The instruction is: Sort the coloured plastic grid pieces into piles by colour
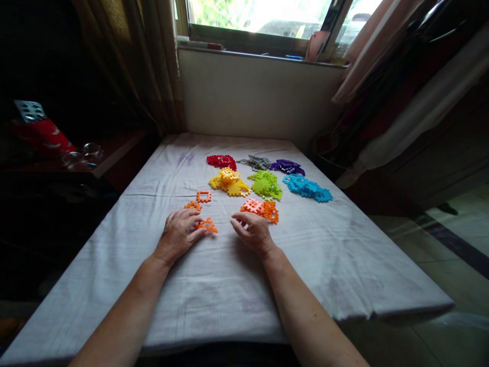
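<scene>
My left hand (179, 233) has its thumb and fingers around an orange toothed piece (207, 225) at the left of the cloth. Just beyond that hand lie another orange piece (193, 205) and an orange square frame (204, 196). My right hand (252, 230) is held with fingers apart and nothing between them, at the near edge of a pile of orange pieces (271, 211). Farther off are yellow (229, 183) and lime green (265, 185) piles of toothed pieces.
A white cloth (214, 290) covers the table. Red (221, 161), grey (257, 162), purple (287, 166) and blue (308, 188) piles lie toward the back and right. Glasses (84, 156) rest on a dark surface at the left. A window (260, 18) is ahead.
</scene>
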